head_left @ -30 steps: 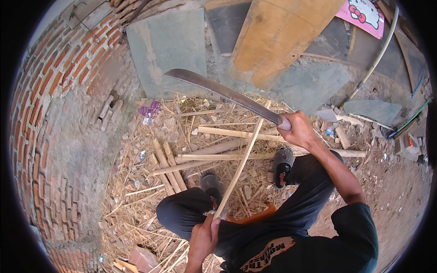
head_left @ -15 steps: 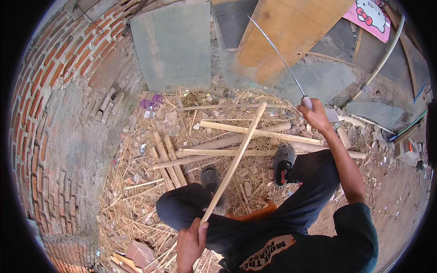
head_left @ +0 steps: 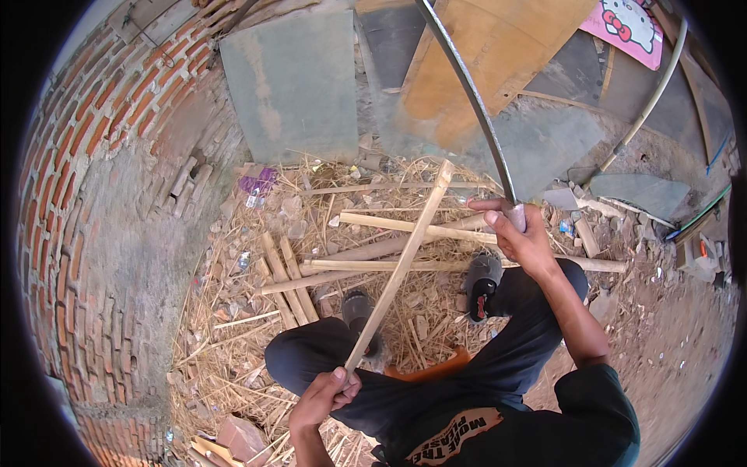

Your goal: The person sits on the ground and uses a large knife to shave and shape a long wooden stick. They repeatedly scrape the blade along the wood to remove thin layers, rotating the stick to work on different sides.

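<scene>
My left hand (head_left: pixel 324 399) is closed around the lower end of a long pale bamboo strip (head_left: pixel 403 257), which slants up and away to the right from above my left thigh. In my right hand (head_left: pixel 531 244) is the grip of a machete (head_left: pixel 479 105), its long, slightly curved blade rising toward the upper left and reaching the picture's top edge. The index finger lies extended to the left past the grip. Blade and bamboo are apart. Beyond the strip, more bamboo pieces (head_left: pixel 381 265) lie across the ground by my shoes.
Short bamboo pieces (head_left: pixel 283 272) lie left of my feet among straw and rubble. A brick wall (head_left: pixel 85 257) runs along the left. Grey-green panels (head_left: pixel 299 93) and an orange-brown board (head_left: pixel 498 54) are at the back. An orange object (head_left: pixel 436 365) shows between my legs.
My right hand has come down and inward, and the machete blade now shows its broader side. My left hand has turned slightly, with the bamboo strip's far end a little lower left.
</scene>
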Demonstrator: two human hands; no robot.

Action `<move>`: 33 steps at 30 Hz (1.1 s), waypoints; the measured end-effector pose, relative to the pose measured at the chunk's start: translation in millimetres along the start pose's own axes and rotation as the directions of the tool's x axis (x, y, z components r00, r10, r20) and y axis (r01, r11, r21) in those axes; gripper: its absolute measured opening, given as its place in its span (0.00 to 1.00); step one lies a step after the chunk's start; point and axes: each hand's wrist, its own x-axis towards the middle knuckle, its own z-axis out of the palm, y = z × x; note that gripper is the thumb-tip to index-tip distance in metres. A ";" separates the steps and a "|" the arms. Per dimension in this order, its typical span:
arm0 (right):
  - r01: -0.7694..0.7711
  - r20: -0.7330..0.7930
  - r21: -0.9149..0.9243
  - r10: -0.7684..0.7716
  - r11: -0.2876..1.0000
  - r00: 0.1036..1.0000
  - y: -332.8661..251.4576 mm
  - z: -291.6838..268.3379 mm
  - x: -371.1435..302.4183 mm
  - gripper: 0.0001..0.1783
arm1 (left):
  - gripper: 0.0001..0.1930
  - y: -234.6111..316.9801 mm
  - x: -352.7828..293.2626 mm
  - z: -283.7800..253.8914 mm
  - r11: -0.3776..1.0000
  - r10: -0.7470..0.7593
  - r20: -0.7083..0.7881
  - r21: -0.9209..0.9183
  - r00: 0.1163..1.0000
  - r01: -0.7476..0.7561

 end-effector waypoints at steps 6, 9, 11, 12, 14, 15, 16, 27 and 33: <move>0.051 0.010 0.177 -0.054 0.983 0.998 -19.6 14.1 -0.1 0.26 | 0.38 -10.9 16.4 -0.3 0.992 -0.051 0.317 -0.096 0.947 0.086; 0.003 0.047 0.280 -0.017 0.960 0.999 -22.5 12.5 1.1 0.26 | 0.37 -19.7 22.4 -1.7 0.984 -0.033 0.395 -0.148 0.918 0.099; -0.011 0.063 0.366 -0.012 0.930 0.998 -26.2 11.7 -1.6 0.25 | 0.35 -13.4 23.2 3.1 0.988 0.027 0.401 -0.147 0.916 0.035; -0.019 0.071 0.408 -0.011 0.913 0.997 -27.4 11.5 -2.6 0.25 | 0.34 -11.3 23.4 4.7 0.989 0.057 0.403 -0.147 0.913 0.003; -0.027 0.085 0.449 -0.012 0.893 0.996 -29.4 11.5 -2.7 0.24 | 0.32 -14.6 25.1 3.9 0.982 0.079 0.428 -0.188 0.900 0.004; -0.031 0.092 0.469 -0.014 0.883 0.996 -30.2 11.7 -2.3 0.24 | 0.30 -16.8 25.8 3.5 0.978 0.090 0.440 -0.208 0.894 0.004; -0.031 0.092 0.475 -0.015 0.879 0.996 -30.5 11.4 -1.3 0.24 | 0.29 -18.9 26.4 3.3 0.985 0.067 0.414 -0.175 0.908 0.007; -0.012 0.088 0.453 -0.031 0.891 0.996 -30.0 8.8 -0.1 0.19 | 0.09 9.2 11.4 17.5 0.987 0.144 0.072 0.062 0.987 -0.148; -0.028 0.031 0.336 0.019 0.941 0.999 -23.3 16.4 1.8 0.18 | 0.09 22.3 12.5 21.3 0.955 0.187 0.045 0.227 0.981 -0.193</move>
